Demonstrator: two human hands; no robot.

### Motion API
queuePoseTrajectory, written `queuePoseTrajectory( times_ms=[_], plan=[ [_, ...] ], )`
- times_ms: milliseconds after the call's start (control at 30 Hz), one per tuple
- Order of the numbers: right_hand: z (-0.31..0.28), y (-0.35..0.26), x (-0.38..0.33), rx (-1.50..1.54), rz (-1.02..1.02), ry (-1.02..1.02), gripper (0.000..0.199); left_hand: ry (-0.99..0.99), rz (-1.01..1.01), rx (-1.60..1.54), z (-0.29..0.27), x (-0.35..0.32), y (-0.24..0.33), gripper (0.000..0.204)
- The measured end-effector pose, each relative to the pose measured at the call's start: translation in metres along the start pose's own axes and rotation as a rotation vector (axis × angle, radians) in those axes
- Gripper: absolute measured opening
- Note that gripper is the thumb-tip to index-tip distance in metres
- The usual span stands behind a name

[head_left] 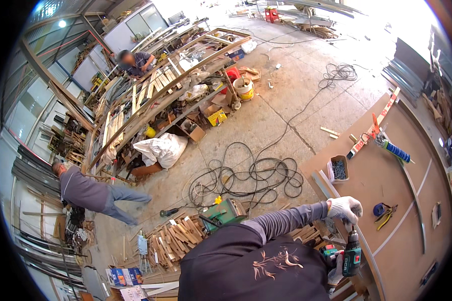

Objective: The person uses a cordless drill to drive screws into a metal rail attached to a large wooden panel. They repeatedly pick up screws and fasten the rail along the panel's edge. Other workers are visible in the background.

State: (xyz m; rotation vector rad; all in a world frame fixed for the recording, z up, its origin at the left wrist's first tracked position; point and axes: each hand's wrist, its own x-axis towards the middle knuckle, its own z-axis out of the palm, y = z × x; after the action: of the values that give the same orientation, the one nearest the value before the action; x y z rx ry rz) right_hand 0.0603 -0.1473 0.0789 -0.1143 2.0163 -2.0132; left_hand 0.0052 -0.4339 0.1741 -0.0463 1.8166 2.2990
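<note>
Both my hands wear white gloves at the near edge of a large brown panel (356, 185), which has a metal strip along that edge. My right hand (336, 273) is closed round a green-and-black cordless drill (353, 255), its chuck pointing away from me. Just beyond the chuck, my left hand (344, 207) has its fingers bent together at the drill's tip; what they hold is too small to make out. On the panel lie an open tub of screws (339, 169), a blue-and-black tape measure (380, 209) and yellow-handled pliers (386, 217).
A blue-tubed caulking gun (396, 149) and a red-and-white bar (376, 123) lie farther along the panel. Coiled black cable (256, 173) covers the floor left of it. Wood offcuts (178, 241) and a green machine (225, 214) are beside me. Two people work at the left.
</note>
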Motion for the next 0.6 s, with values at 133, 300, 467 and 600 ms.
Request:
queuePoseTrajectory(
  times_ms=[133, 300, 467, 600],
  plan=[
    [-0.001, 0.000, 0.010, -0.027, -0.042, 0.032, 0.024, 0.063, -0.035, -0.631, 0.022, 0.012, -0.039, 0.026],
    [0.003, -0.002, 0.015, -0.056, -0.088, 0.071, 0.026, 0.302, 0.032, -0.723, 0.059, 0.018, -0.064, 0.026],
    [0.003, 0.017, 0.023, -0.218, -0.185, 0.049, 0.041, 0.487, -0.054, -0.800, 0.081, 0.020, -0.062, 0.031],
    [-0.004, 0.042, 0.026, -0.410, -0.241, 0.024, 0.047, 0.509, 0.000, -1.036, 0.102, 0.026, -0.069, 0.038]
  ],
)
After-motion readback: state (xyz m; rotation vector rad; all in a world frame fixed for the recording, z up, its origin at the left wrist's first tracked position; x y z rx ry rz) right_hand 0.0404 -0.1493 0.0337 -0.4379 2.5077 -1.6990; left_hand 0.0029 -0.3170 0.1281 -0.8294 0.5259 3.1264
